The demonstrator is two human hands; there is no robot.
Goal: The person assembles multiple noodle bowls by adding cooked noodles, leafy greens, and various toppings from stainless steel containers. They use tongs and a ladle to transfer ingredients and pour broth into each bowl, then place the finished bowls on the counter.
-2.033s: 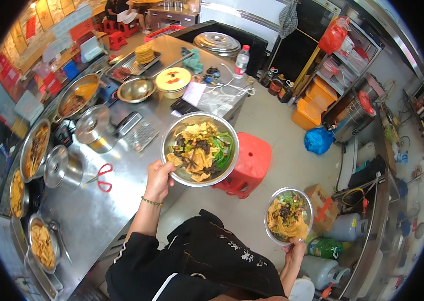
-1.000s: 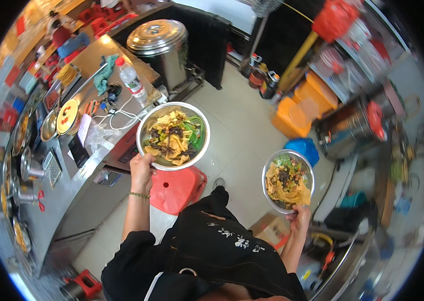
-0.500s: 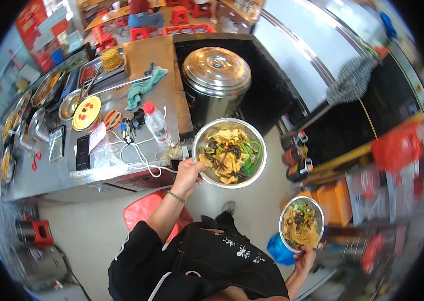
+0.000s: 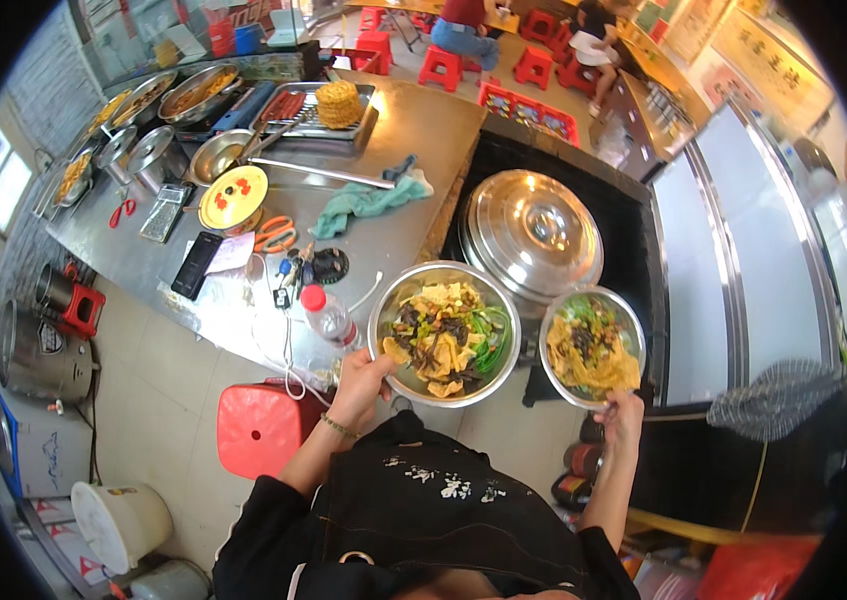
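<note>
My left hand grips the rim of a steel bowl and holds it up beside the counter corner. In it lie yellow fried sheets, dark strips, chopped bits and green leafy vegetables. With my right hand I pinch the lower rim of a smaller-looking steel bowl of similar food. Both bowls are roughly level, side by side and a little apart. Just beyond them stands a big lidded steel pot. A red-capped plastic bottle is close to my left hand, on the counter's edge.
The steel counter at left bears a teal cloth, orange-handled scissors, a phone, a yellow-topped container and food trays. A red stool stands by the counter's near side. People sit farther back.
My right hand has brought its bowl forward and up, alongside the left one and near the pot. The view has turned left, so the counter and pot appear farther right. Both grips stay.
</note>
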